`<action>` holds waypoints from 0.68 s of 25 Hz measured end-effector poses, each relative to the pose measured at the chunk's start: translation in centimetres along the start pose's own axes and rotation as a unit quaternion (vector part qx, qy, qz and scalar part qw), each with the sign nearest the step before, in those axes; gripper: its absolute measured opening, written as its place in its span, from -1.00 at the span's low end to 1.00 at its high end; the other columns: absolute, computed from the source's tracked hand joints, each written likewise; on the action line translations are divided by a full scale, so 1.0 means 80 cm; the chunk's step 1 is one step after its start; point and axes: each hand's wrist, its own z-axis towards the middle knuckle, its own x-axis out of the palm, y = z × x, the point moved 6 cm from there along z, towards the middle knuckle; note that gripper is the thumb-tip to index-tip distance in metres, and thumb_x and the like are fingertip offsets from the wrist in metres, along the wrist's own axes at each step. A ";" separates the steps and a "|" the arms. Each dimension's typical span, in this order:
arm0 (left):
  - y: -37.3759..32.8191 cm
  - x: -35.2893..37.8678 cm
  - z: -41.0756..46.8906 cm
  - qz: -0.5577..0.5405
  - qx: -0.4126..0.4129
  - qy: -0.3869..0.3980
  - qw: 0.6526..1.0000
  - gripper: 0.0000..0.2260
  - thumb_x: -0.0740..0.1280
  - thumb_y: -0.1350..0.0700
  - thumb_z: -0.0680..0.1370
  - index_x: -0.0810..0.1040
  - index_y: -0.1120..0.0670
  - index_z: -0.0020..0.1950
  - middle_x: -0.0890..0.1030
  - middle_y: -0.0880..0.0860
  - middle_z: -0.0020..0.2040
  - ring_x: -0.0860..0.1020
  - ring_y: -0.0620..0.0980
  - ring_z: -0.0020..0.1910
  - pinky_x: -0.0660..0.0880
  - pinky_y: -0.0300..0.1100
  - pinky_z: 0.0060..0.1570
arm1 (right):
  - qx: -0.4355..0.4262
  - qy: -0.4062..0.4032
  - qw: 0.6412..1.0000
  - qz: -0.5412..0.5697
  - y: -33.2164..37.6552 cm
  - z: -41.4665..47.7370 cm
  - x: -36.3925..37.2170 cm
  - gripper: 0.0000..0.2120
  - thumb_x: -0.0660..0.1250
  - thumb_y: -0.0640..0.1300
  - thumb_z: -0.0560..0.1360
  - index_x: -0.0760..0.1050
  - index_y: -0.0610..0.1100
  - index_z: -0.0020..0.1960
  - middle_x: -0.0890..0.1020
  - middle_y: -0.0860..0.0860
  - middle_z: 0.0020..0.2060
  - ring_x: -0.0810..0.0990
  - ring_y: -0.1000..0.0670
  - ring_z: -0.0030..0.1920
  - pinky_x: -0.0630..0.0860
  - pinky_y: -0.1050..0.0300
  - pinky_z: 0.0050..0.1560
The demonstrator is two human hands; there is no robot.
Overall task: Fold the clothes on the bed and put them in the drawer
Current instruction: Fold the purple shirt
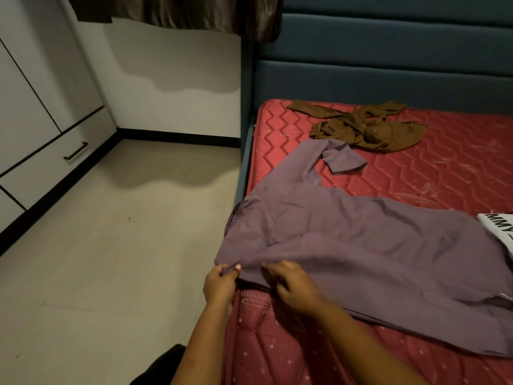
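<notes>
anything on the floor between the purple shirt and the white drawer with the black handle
Nothing visible: the beige floor between the spread purple garment, gripped by the left hand and right hand, and the white drawer with the black bar handle shows no obstacle. The drawer front is closed.

A purple garment [347,245] lies spread flat on the red bed [444,168] — a crumpled brown garment [369,129] at its 12 o'clock, a white printed garment [499,232] at 3. The drawer [55,162], at 10 o'clock, is closed.
</notes>
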 end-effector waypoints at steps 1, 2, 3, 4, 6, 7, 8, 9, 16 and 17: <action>0.002 -0.002 0.002 -0.008 -0.010 0.005 1.000 -0.84 0.48 0.13 0.44 0.61 0.12 -0.02 0.66 0.20 -0.07 0.59 0.12 -0.18 0.49 -0.09 -0.21 | 0.002 -0.038 0.999 -0.017 -0.005 0.004 -0.012 -0.44 0.07 -0.05 0.42 0.43 -0.06 0.40 0.56 -0.11 0.14 0.50 -0.16 0.16 0.35 0.09 0.22; 0.003 -0.005 0.003 -0.005 -0.012 0.005 1.000 -0.90 0.46 0.14 0.44 0.59 0.09 -0.09 0.65 0.20 -0.09 0.57 0.11 -0.22 0.46 -0.10 -0.25 | 0.005 -0.060 0.996 -0.060 -0.012 0.007 -0.019 -0.44 0.06 0.02 0.45 0.39 -0.01 0.43 0.54 -0.07 0.22 0.49 -0.15 0.21 0.38 0.05 0.23; 0.002 -0.007 0.004 0.006 -0.008 0.001 1.000 -0.92 0.45 0.16 0.44 0.56 0.07 -0.15 0.65 0.20 -0.11 0.56 0.10 -0.25 0.44 -0.10 -0.26 | 0.004 -0.063 0.991 -0.122 -0.019 0.007 -0.024 -0.43 0.05 0.10 0.46 0.33 0.06 0.46 0.49 -0.02 0.31 0.46 -0.14 0.28 0.38 0.00 0.27; 0.001 -0.009 0.004 0.009 -0.005 -0.005 1.000 -0.91 0.43 0.18 0.44 0.54 0.06 -0.20 0.63 0.19 -0.13 0.53 0.09 -0.27 0.43 -0.09 -0.27 | 0.009 -0.046 0.984 -0.174 -0.027 0.006 -0.022 -0.41 0.03 0.19 0.47 0.25 0.13 0.49 0.43 0.02 0.40 0.42 -0.13 0.36 0.34 -0.10 0.32; -0.002 -0.010 0.001 -0.003 -0.010 -0.014 1.000 -0.86 0.37 0.24 0.45 0.48 0.06 -0.26 0.56 0.16 -0.24 0.45 0.07 -0.36 0.40 -0.14 -0.35 | 0.032 -0.004 0.975 -0.222 -0.044 0.000 -0.014 -0.36 -0.06 0.37 0.47 0.01 0.25 0.52 0.18 0.10 0.53 0.17 -0.09 0.52 0.07 -0.27 0.43; -0.004 -0.009 -0.001 -0.013 -0.012 -0.018 1.000 -0.83 0.33 0.27 0.46 0.45 0.05 -0.28 0.51 0.14 -0.30 0.40 0.05 -0.40 0.38 -0.17 -0.40 | 0.051 0.015 0.974 -0.219 -0.055 -0.002 -0.011 -0.31 -0.12 0.46 0.44 -0.12 0.29 0.52 0.03 0.14 0.55 -0.01 -0.06 0.56 -0.11 -0.28 0.45; -0.004 -0.008 -0.001 -0.025 -0.014 -0.021 0.999 -0.81 0.30 0.29 0.47 0.43 0.05 -0.29 0.47 0.12 -0.33 0.37 0.04 -0.43 0.37 -0.19 -0.43 | 0.068 0.030 0.975 -0.211 -0.064 -0.002 -0.009 -0.25 -0.16 0.53 0.39 -0.21 0.31 0.50 -0.08 0.18 0.55 -0.14 -0.02 0.56 -0.24 -0.26 0.44; -0.003 -0.007 -0.001 -0.030 -0.016 -0.025 0.999 -0.80 0.29 0.29 0.47 0.42 0.05 -0.30 0.45 0.11 -0.34 0.36 0.04 -0.44 0.37 -0.19 -0.44 | 0.078 0.027 0.975 -0.206 -0.071 -0.001 -0.011 -0.21 -0.18 0.56 0.34 -0.26 0.33 0.49 -0.14 0.21 0.54 -0.22 -0.01 0.55 -0.31 -0.25 0.43; 0.001 -0.012 -0.004 -0.012 0.019 -0.072 0.997 -0.97 0.33 0.05 0.32 0.51 -0.06 -0.27 0.57 0.20 -0.20 0.51 0.11 -0.30 0.56 0.13 -0.16 | 0.159 -0.007 0.964 -0.212 -0.117 0.008 -0.033 -0.25 -0.33 0.54 0.33 -0.24 0.35 0.49 -0.09 0.24 0.54 -0.15 0.02 0.55 -0.34 -0.27 0.40; -0.001 -0.013 -0.010 0.016 0.032 -0.079 0.996 -0.93 0.33 0.04 0.33 0.52 -0.07 -0.20 0.61 0.19 -0.12 0.56 0.15 -0.20 0.55 0.18 -0.06 | 0.176 -0.016 0.960 -0.216 -0.122 0.007 -0.038 -0.29 -0.38 0.45 0.37 -0.21 0.32 0.50 -0.04 0.22 0.55 -0.12 0.02 0.56 -0.35 -0.28 0.38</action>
